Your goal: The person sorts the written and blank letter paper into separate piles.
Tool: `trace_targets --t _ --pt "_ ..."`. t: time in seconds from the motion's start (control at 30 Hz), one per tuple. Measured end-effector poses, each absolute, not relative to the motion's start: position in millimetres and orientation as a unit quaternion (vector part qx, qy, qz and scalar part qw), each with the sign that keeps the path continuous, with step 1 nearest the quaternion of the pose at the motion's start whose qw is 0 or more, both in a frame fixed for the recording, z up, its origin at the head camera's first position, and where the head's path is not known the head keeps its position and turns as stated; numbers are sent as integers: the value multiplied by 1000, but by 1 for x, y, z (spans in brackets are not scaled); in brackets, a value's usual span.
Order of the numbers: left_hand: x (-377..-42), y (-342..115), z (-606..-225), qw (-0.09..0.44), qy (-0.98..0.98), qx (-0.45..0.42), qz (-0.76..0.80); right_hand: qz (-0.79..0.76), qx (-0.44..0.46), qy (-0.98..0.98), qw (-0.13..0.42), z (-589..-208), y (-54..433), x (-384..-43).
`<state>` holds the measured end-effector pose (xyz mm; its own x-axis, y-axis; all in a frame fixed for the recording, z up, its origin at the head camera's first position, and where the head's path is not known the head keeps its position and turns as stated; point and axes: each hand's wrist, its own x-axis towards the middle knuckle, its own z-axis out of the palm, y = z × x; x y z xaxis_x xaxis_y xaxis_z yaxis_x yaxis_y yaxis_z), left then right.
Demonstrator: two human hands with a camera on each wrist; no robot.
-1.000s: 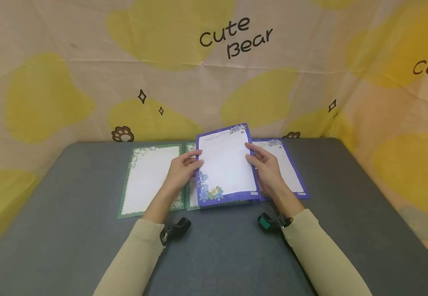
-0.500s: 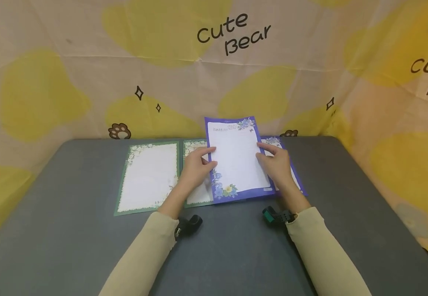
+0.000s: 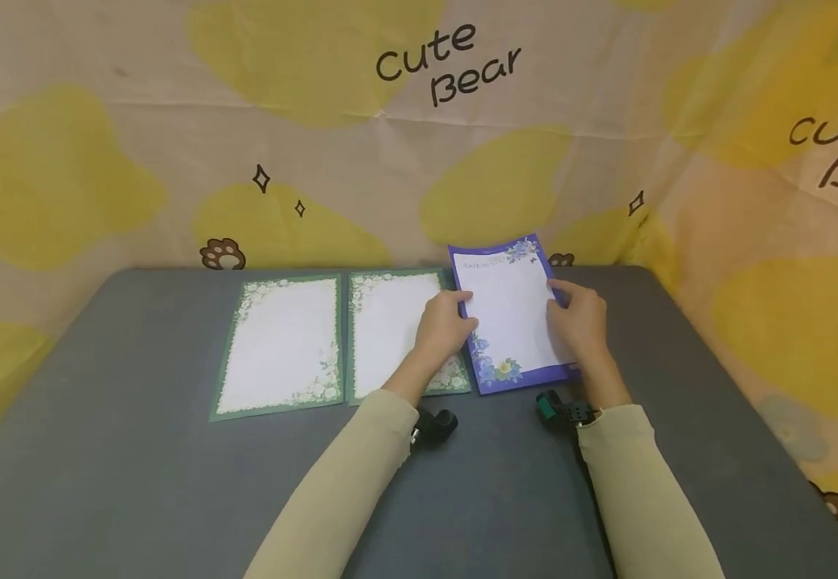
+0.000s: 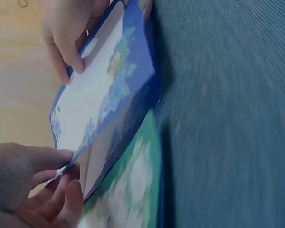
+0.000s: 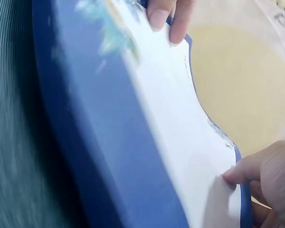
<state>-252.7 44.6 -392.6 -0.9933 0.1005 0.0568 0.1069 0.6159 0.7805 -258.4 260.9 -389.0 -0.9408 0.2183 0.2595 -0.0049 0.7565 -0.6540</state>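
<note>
A sheet of paper (image 3: 511, 314) with a purple-blue border and blue flowers is held up by its two sides, slightly tilted, above the right part of the table. My left hand (image 3: 445, 323) pinches its left edge between thumb and fingers, while my right hand (image 3: 580, 320) pinches the right edge. The left wrist view shows the left thumb on the printed face and fingers behind the sheet (image 4: 92, 90). In the right wrist view the sheet (image 5: 180, 118) bows between the hands. The purple-bordered sheet beneath is almost wholly hidden in the head view.
Two green-bordered floral sheets lie side by side on the grey table (image 3: 281, 490): one at the left (image 3: 281, 342), one in the middle (image 3: 390, 322), partly behind the left hand. A patterned yellow cloth (image 3: 347, 161) rises behind the table's far edge.
Both hands have carried the purple-bordered sheet to the right. It has moved off the middle green sheet and over the purple-bordered sheet at the right, covering it.
</note>
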Motion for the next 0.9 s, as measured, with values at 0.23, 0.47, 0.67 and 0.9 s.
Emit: trace_targets --t 0.23,0.47,0.67,0.9 --pt "-256 59 -398 -23 -922 -68 -379 356 -83 -924 113 -402 274 -260" --pt "-255 64 -400 -28 -929 -78 -360 301 -95 -942 113 -416 277 -255" --pt "-250 66 -397 33 -936 -62 -346 263 -79 -950 149 -426 276 -257" --pt "-239 63 -398 36 -922 -73 -377 231 -24 -960 158 -433 278 -250"
